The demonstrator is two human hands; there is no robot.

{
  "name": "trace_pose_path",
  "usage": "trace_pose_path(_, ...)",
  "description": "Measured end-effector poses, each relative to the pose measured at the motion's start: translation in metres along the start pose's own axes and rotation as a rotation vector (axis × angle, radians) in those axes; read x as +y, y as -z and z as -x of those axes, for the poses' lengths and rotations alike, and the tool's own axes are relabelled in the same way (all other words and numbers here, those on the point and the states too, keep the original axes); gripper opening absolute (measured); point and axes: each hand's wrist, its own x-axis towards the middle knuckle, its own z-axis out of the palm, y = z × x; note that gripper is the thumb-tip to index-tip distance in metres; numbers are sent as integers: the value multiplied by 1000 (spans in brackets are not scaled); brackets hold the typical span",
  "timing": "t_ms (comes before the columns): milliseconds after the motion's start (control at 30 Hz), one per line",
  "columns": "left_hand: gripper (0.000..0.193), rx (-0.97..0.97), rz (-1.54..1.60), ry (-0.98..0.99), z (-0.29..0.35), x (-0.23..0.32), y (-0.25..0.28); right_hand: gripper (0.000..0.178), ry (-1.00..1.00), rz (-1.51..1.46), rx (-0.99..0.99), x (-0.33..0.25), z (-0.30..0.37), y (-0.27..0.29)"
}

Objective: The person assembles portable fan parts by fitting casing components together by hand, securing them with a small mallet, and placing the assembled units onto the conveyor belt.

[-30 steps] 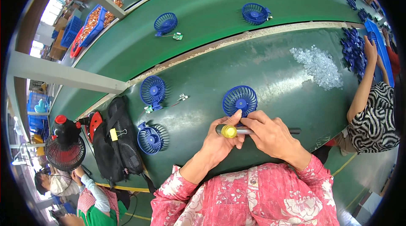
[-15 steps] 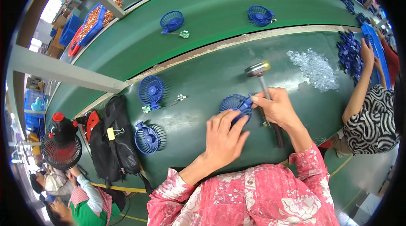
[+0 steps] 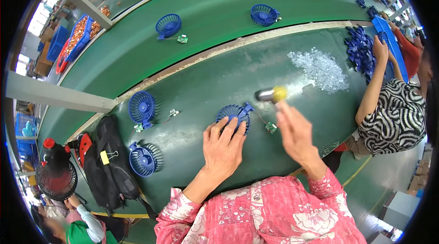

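Observation:
My left hand [image 3: 223,148] lies over a round blue fan housing [image 3: 234,112] on the green table. Its fingers are stretched and spread across the slatted face, not wrapped round it. To the right, my right hand [image 3: 295,134] is closed on a hammer [image 3: 265,94] with a yellow-tipped head, raised just right of the housing's small hinge-like tab. Motion blurs that hand and the tool; most of the handle is hidden. A thin wire runs from the housing to a small green circuit board [image 3: 270,127], between the housing and my right hand.
Two more blue housings [image 3: 141,108] [image 3: 142,161] lie left, beside a black bag [image 3: 109,166] and a black-red fan [image 3: 56,177]. Clear plastic pieces [image 3: 320,70] are heaped right. Beyond runs a green conveyor belt [image 3: 210,27] carrying housings. A co-worker [image 3: 393,116] works at right.
My right hand has left the housing's tab and moved slightly right, its grip now on the hammer alone. The circuit board has come into sight. My left hand still covers the housing; the view has shifted.

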Motion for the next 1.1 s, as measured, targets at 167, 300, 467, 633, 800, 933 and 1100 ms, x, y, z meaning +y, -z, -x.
trace_pose_path(167,40,-53,6,12,4,1,12,22,-260,-39,-247,33,-1,-3)
trace_pose_path(300,37,-115,37,-7,12,5,26,28,-486,80,-43,76,-34,14)
trace_pose_path(467,32,-122,93,13,7,7,32,24,-487,108,126,114,-66,18)
trace_pose_path(633,31,-37,168,103,5,4,32,20,-500,228,55,111,-83,14)
trace_pose_path(800,32,-22,160,113,2,3,31,19,-374,339,105,127,-85,10)
trace_pose_path(933,33,-9,157,135,-1,1,30,18,-469,275,99,114,-90,15)
trace_pose_path(1100,33,-14,158,133,-2,1,28,17,-423,252,120,111,-94,11)
